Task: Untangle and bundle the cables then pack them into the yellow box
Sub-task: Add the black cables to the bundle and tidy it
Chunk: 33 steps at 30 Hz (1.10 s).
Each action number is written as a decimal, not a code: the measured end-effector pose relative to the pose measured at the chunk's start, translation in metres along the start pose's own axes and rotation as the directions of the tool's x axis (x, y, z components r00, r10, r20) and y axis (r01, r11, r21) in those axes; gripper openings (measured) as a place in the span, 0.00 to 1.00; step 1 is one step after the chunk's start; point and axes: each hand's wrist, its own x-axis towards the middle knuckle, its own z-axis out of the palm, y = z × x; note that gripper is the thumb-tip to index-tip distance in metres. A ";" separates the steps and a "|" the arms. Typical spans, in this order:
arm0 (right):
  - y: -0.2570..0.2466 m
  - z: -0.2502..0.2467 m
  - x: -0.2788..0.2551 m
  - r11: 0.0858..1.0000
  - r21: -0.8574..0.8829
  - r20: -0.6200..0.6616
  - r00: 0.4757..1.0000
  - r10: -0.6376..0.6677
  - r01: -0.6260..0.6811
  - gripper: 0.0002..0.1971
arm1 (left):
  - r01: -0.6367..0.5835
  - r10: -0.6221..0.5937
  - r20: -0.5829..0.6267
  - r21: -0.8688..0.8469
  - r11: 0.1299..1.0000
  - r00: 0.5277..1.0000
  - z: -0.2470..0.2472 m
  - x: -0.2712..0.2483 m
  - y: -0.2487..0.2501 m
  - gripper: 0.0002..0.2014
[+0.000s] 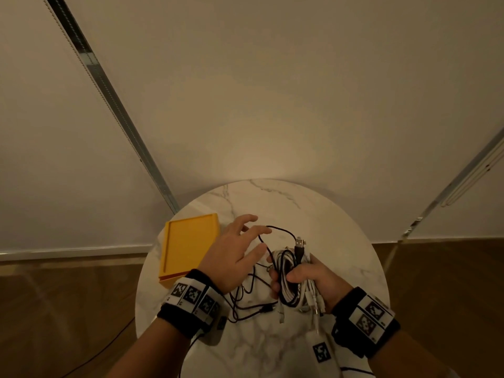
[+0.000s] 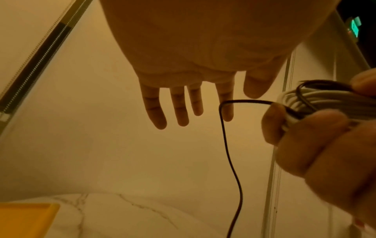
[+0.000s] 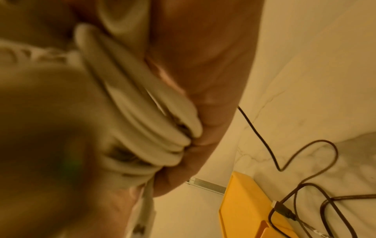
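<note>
My right hand point(image 1: 286, 276) grips a coiled bundle point(image 1: 289, 266) of white and black cables above the round marble table point(image 1: 272, 197). A black USB plug point(image 1: 300, 244) sticks up from the bundle. A thin black cable point(image 1: 281, 230) loops out of it towards my left hand point(image 1: 264, 240), which hovers with straight, spread fingers and holds nothing. In the left wrist view that black cable point(image 2: 230, 145) bends right by the index finger point(image 2: 226, 111); contact is unclear. The yellow box point(image 1: 188, 246) lies open and empty at the table's left. The white coils point(image 3: 146, 112) fill the right wrist view.
Loose black cable point(image 1: 245, 306) with a small plug lies in loops on the table between my wrists, close to the yellow box point(image 3: 248, 209). White plug ends point(image 1: 313, 304) dangle below my right hand. A pale wall stands just behind the table; the floor is brown.
</note>
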 end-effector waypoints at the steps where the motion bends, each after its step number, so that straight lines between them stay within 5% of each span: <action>1: 0.000 -0.001 -0.001 1.000 0.003 0.005 1.000 0.004 -0.004 0.24 | 0.006 -0.006 0.011 0.035 0.999 1.000 -0.002 0.001 -0.004 0.18; 4: -0.002 -0.003 -0.001 1.000 -0.021 0.006 1.000 0.023 -0.023 0.26 | -0.013 0.006 0.032 0.219 0.976 0.999 -0.007 0.002 -0.012 0.14; 8: -0.007 -0.002 0.000 0.958 -0.287 -0.092 0.994 -0.051 0.023 0.17 | -0.015 0.000 0.047 0.320 0.947 0.999 -0.013 0.002 -0.016 0.13; 10: -0.006 -0.002 0.002 0.933 -0.353 -0.175 0.976 -0.131 0.062 0.11 | 0.004 -0.017 0.058 0.227 0.974 0.998 -0.015 0.002 -0.017 0.14; 13: -0.001 -0.006 0.009 0.890 -0.439 -0.286 0.920 -0.267 0.122 0.16 | 0.082 -0.078 0.096 -0.037 0.996 0.992 -0.015 0.001 -0.005 0.18; 18: 0.004 -0.008 0.014 0.814 -0.545 -0.347 0.829 -0.438 0.202 0.14 | 0.190 -0.167 0.089 -0.416 0.890 0.982 0.003 0.001 0.024 0.12; 21: 0.005 -0.011 0.015 0.815 -0.522 -0.379 0.787 -0.487 0.252 0.14 | 0.274 -0.257 0.123 -0.644 0.715 0.959 0.015 0.004 0.039 0.11; 25: 0.007 -0.011 0.014 0.847 -0.429 -0.350 0.806 -0.477 0.314 0.19 | 0.319 -0.374 0.176 -0.875 0.365 0.911 0.021 0.007 0.054 0.11; 27: 0.009 -0.010 0.013 0.866 -0.371 -0.363 0.807 -0.467 0.334 0.22 | 0.296 -0.408 0.167 -0.914 0.278 0.898 0.023 0.008 0.054 0.10; 31: 0.010 -0.009 0.011 0.890 -0.300 -0.373 0.816 -0.441 0.344 0.25 | 0.290 -0.380 0.171 -0.914 0.284 0.909 0.025 0.009 0.054 0.04; 33: 0.009 -0.008 0.011 0.899 -0.248 -0.374 0.821 -0.432 0.360 0.23 | 0.277 -0.361 0.141 -0.891 0.359 0.922 0.027 0.009 0.055 0.04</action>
